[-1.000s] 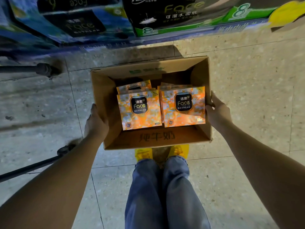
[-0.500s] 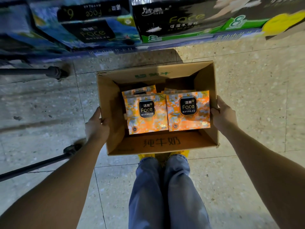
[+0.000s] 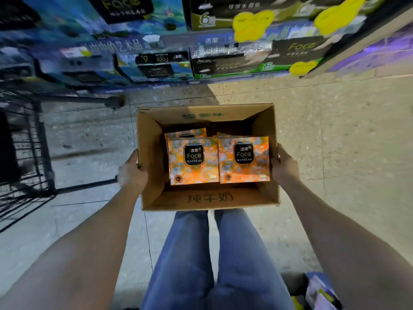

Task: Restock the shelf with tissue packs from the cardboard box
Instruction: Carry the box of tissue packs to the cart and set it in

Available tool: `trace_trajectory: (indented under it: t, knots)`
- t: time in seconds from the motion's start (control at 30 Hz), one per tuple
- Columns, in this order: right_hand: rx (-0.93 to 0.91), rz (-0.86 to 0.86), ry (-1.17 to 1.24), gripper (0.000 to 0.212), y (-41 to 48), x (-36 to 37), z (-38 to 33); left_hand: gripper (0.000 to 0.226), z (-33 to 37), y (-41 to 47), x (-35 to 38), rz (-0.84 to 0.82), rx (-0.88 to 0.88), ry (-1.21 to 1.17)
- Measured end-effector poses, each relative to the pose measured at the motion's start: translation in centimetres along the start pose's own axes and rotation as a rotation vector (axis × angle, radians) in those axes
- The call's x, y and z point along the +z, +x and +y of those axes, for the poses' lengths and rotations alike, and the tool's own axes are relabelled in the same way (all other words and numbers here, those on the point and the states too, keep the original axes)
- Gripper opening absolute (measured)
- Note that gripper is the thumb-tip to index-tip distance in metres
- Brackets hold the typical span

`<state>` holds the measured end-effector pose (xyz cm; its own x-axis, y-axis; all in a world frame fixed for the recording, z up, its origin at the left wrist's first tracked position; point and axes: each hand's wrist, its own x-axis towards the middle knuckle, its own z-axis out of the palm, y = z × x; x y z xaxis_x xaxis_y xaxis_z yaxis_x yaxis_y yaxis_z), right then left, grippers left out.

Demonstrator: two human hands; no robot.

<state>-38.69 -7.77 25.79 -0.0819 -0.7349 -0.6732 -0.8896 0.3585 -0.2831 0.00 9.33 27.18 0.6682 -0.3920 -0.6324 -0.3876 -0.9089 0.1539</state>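
Shelf [image 3: 156,43] labels at top are blurred. The cardboard box [image 3: 207,198] is clamped between left hand [image 3: 131,173] and right hand [image 3: 285,167], grips pressed flat on its sides; orange tissue packs [image 3: 194,161] seen inside.

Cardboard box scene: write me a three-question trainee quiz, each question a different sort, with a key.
1. True or false: the cardboard box is held by both hands, the left hand and the right hand on opposite side walls.
2. What colour are the tissue packs facing up in the box? A blue, B orange, C green.
3. Fill in: the large word printed on each pack's dark label is ____.

Key: 1 true; 2 B; 3 Face.
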Motion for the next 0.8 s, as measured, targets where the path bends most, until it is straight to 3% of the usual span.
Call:
trace_trajectory:
  t: [0.17,0.37,0.57,0.8]
  knots:
    - [-0.083,-0.001,-0.046,0.059,-5.7,-2.8,0.8,0.054,-4.5,-6.5,-1.3,0.003,0.019,-0.119]
    - [-0.242,-0.021,-0.188,0.057,-10.4,-3.7,1.6,0.057,-9.3,-16.4,-0.5,0.102,-0.109,-0.296]
    - [-0.359,-0.072,-0.284,0.056,-15.8,-1.4,0.8,0.056,-18.7,-23.9,2.1,0.139,-0.287,-0.413]
    - [-0.541,-0.124,-0.379,0.055,-22.7,3.8,-1.6,0.046,-27.9,-32.3,2.2,0.239,-0.376,-0.515]
